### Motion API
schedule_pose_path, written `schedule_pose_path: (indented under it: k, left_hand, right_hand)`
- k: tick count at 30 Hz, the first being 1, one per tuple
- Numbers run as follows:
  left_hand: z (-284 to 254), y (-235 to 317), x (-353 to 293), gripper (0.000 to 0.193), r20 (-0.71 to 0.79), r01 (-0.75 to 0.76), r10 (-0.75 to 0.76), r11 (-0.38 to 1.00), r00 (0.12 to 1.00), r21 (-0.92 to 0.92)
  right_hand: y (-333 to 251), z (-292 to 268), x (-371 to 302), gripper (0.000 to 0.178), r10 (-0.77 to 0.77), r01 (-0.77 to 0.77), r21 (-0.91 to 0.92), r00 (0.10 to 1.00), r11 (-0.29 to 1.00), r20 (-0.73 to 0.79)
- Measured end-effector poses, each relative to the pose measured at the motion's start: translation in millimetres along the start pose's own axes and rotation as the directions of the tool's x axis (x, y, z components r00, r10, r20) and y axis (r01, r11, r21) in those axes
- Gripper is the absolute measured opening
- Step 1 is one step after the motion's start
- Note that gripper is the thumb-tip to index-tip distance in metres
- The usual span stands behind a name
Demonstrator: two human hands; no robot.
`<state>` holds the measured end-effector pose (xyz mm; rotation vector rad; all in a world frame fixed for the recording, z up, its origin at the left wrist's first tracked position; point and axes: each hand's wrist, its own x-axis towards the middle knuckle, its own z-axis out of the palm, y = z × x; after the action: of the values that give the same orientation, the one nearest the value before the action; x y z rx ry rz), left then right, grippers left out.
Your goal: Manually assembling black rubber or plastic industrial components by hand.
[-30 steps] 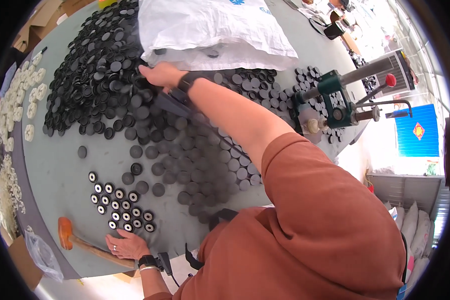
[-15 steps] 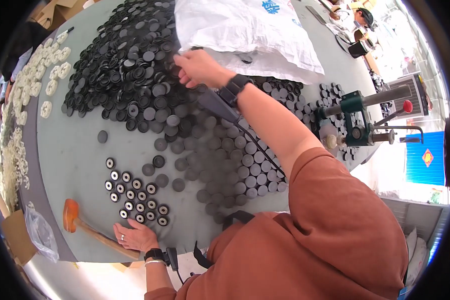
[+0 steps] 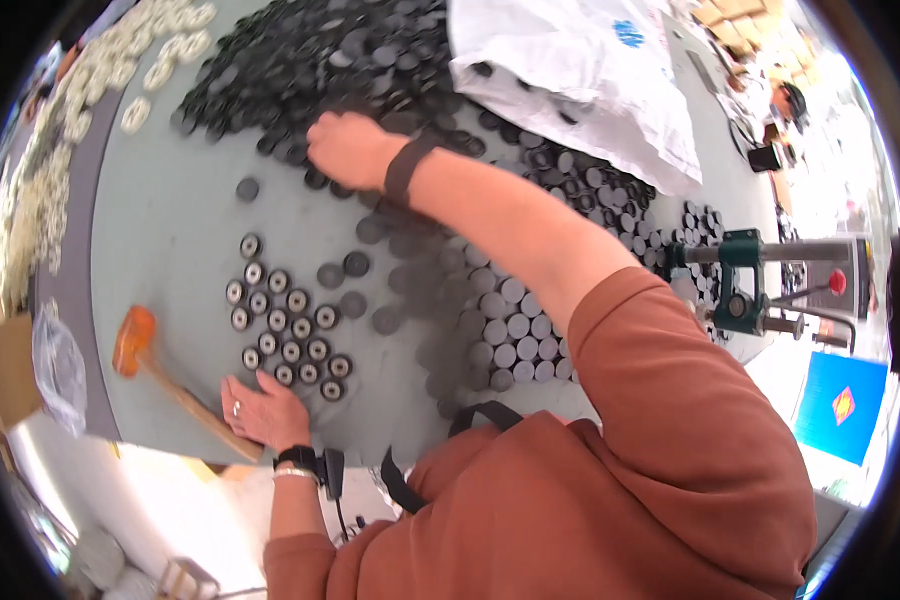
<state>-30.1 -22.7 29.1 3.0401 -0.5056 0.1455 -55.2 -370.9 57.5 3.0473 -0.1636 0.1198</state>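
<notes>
My right hand (image 3: 355, 152) reaches over the near edge of a large heap of round black caps (image 3: 300, 55). Its fingers bend down toward the caps, and their tips are hidden. On the table's near side lies my left hand (image 3: 267, 412), palm down with fingers apart, holding nothing. Just in front of it sits a cluster of black rollers with metal centres (image 3: 291, 350). A mallet (image 3: 133, 342) with an orange head rests at the left, its wooden handle running to beside my left hand. A few loose caps (image 3: 352, 305) lie right of the rollers.
Grey discs (image 3: 519, 326) stand in packed rows right of centre. A white sack (image 3: 570, 70) lies at the back, spilling caps. Farther right is a green hand press (image 3: 740, 280). Pale plastic rings (image 3: 135, 115) and a clear bag (image 3: 58, 370) are along the left.
My right hand has come away from the sack's mouth, toward me and left across the heap's edge. My left hand stays beside the mallet handle. The whole view has shifted.
</notes>
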Motion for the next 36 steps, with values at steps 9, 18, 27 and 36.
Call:
schedule_pose_path:
  k: [9, 18, 27, 36]
  left_hand:
    - [8.9, -5.6, 1.3, 0.05, -0.049, -0.033, 0.029, 0.996, 0.998, -0.088]
    - [9.9, -5.7, 1.5, 0.05, -0.037, -0.022, 0.017, 0.991, 0.999, -0.132]
    - [5.5, -0.9, 0.7, 0.049, -0.038, -0.047, 0.042, 0.99, 0.998, -0.132]
    - [8.1, -3.6, 2.6, 0.048, -0.034, -0.025, 0.022, 0.998, 0.999, -0.061]
  right_hand:
    - [-61.2, -14.6, 20.6, 0.032, 0.304, -0.314, 0.804, 0.937, 0.506, 0.174]
    - [-104.0, -0.3, 52.3, 0.029, 0.328, -0.542, 0.833, 0.812, 0.113, 0.483]
    - [-86.0, 9.2, 73.9, 0.034, 0.245, -0.638, 0.674, 0.768, 0.372, 0.592]
    - [-82.1, 6.9, 26.3, 0.021, 0.509, -0.427, 0.65, 0.858, 0.629, 0.072]
